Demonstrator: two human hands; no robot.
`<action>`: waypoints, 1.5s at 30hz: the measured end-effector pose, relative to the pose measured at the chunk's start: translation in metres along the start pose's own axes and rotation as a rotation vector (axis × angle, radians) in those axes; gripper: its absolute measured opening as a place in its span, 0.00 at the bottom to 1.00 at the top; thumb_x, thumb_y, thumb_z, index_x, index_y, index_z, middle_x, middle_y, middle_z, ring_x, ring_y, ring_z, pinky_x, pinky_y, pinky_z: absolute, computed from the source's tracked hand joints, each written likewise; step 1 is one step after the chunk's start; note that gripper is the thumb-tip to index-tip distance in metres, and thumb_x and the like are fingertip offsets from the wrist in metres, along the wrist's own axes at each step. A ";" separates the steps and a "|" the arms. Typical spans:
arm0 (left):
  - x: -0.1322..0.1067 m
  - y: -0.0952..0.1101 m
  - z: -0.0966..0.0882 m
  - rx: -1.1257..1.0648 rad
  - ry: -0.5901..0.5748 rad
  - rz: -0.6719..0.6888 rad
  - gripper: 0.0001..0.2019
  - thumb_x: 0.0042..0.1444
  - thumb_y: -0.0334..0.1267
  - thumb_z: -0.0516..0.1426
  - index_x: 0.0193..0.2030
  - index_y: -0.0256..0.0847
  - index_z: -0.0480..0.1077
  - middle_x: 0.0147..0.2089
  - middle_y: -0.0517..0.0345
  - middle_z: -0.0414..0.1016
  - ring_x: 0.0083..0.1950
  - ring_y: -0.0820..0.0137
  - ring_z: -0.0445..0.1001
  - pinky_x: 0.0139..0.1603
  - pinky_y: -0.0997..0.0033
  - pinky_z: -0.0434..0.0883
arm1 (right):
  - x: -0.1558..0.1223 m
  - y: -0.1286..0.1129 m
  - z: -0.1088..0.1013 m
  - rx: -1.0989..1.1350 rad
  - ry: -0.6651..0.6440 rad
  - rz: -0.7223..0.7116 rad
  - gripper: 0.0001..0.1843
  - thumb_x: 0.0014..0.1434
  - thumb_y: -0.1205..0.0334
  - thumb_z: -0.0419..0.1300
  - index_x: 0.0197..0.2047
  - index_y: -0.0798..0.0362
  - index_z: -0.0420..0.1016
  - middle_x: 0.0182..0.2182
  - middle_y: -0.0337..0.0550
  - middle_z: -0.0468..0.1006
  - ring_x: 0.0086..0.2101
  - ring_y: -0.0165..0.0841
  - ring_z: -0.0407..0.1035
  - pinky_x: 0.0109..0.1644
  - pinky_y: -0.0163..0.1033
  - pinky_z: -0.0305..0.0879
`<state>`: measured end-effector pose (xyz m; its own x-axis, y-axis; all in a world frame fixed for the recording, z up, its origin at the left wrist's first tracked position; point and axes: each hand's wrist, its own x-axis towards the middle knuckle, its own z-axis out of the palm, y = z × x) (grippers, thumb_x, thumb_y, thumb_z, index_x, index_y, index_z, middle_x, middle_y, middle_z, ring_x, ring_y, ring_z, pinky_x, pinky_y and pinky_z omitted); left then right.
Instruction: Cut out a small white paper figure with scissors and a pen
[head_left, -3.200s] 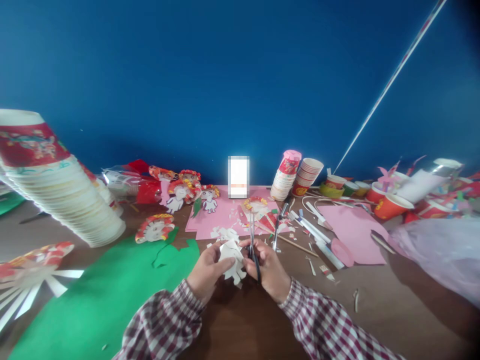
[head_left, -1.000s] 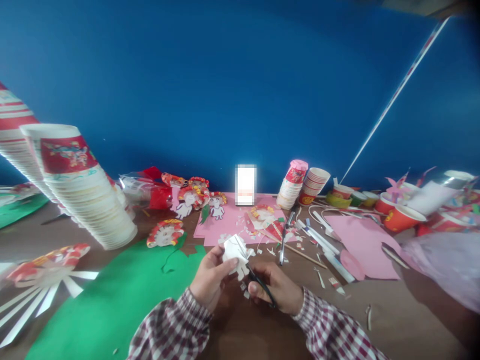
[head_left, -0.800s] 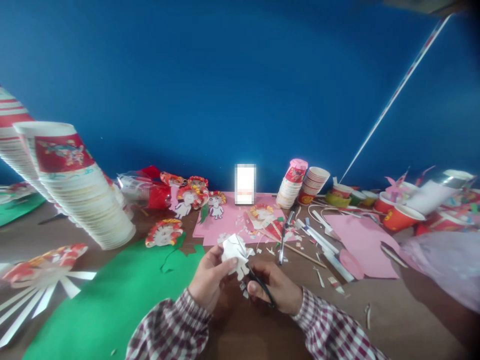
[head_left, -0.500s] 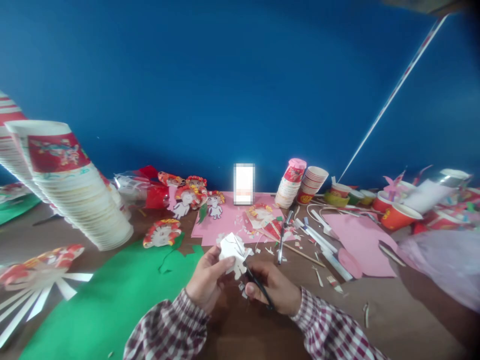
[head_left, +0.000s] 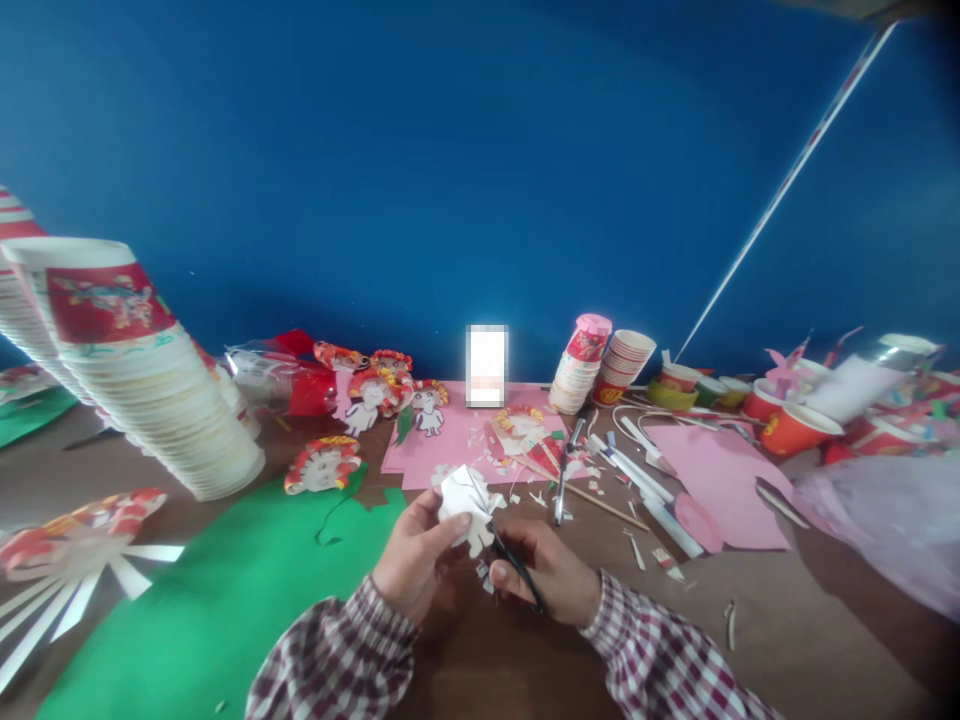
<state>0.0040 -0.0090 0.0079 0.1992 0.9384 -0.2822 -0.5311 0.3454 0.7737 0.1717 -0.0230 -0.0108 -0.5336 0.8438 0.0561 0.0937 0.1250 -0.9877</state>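
My left hand point(head_left: 418, 550) pinches a small white paper cutout point(head_left: 463, 495) between thumb and fingers, above the brown table. Dark lines are drawn on the paper, and its lower edge has a wavy outline. In my right hand point(head_left: 551, 570) is a pair of black-handled scissors point(head_left: 517, 570), with the fingers closed round the handles. The scissors' tips meet the right edge of the paper; how far the blades are apart is too small to tell. Small paper scraps point(head_left: 484, 572) show just below the cutout.
Green paper point(head_left: 247, 600) spreads at the left, near a tall leaning stack of paper cups point(head_left: 161, 400). Pink sheets point(head_left: 442, 465) with cut figures point(head_left: 430, 410) lie ahead. To the right are white strips point(head_left: 637, 470), orange cups point(head_left: 799, 432) and a plastic bag point(head_left: 892, 520).
The scissors' handles have shifted very slightly in my right hand. My left hand and the paper stay in place, and the whole view has moved a little.
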 end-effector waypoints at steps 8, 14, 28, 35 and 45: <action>0.001 -0.002 -0.002 -0.009 -0.039 -0.006 0.16 0.39 0.32 0.66 0.37 0.36 0.69 0.32 0.55 0.76 0.28 0.73 0.73 0.29 0.75 0.69 | -0.001 0.001 0.000 -0.023 0.025 0.020 0.26 0.50 0.40 0.58 0.36 0.58 0.71 0.25 0.40 0.66 0.25 0.28 0.59 0.28 0.32 0.58; -0.001 -0.002 -0.002 -0.003 -0.035 -0.022 0.17 0.39 0.32 0.66 0.38 0.36 0.69 0.33 0.55 0.76 0.28 0.72 0.73 0.29 0.75 0.70 | 0.000 0.001 0.001 0.030 0.013 0.033 0.25 0.51 0.43 0.59 0.37 0.59 0.71 0.26 0.39 0.66 0.25 0.27 0.59 0.27 0.31 0.56; 0.000 -0.003 -0.002 -0.002 -0.036 -0.033 0.17 0.40 0.32 0.65 0.39 0.36 0.68 0.31 0.57 0.75 0.27 0.73 0.73 0.28 0.76 0.70 | -0.001 0.003 0.001 0.046 0.036 0.022 0.22 0.53 0.45 0.59 0.36 0.59 0.70 0.25 0.39 0.65 0.24 0.25 0.56 0.25 0.29 0.53; -0.001 -0.002 0.000 -0.002 -0.035 -0.029 0.18 0.40 0.32 0.65 0.40 0.35 0.68 0.32 0.55 0.75 0.28 0.73 0.73 0.29 0.75 0.71 | -0.001 -0.002 0.001 0.072 0.012 0.025 0.23 0.53 0.45 0.59 0.37 0.60 0.71 0.25 0.39 0.65 0.24 0.25 0.56 0.25 0.30 0.53; -0.001 -0.003 -0.001 0.000 -0.074 -0.016 0.16 0.43 0.32 0.64 0.40 0.36 0.68 0.32 0.56 0.75 0.28 0.73 0.72 0.29 0.75 0.70 | -0.001 0.000 0.000 0.000 0.008 -0.031 0.22 0.55 0.45 0.57 0.37 0.59 0.70 0.27 0.40 0.66 0.28 0.28 0.59 0.31 0.32 0.58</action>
<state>0.0049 -0.0110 0.0050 0.2681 0.9300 -0.2514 -0.5274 0.3600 0.7695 0.1721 -0.0237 -0.0108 -0.5299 0.8434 0.0883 0.0766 0.1513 -0.9855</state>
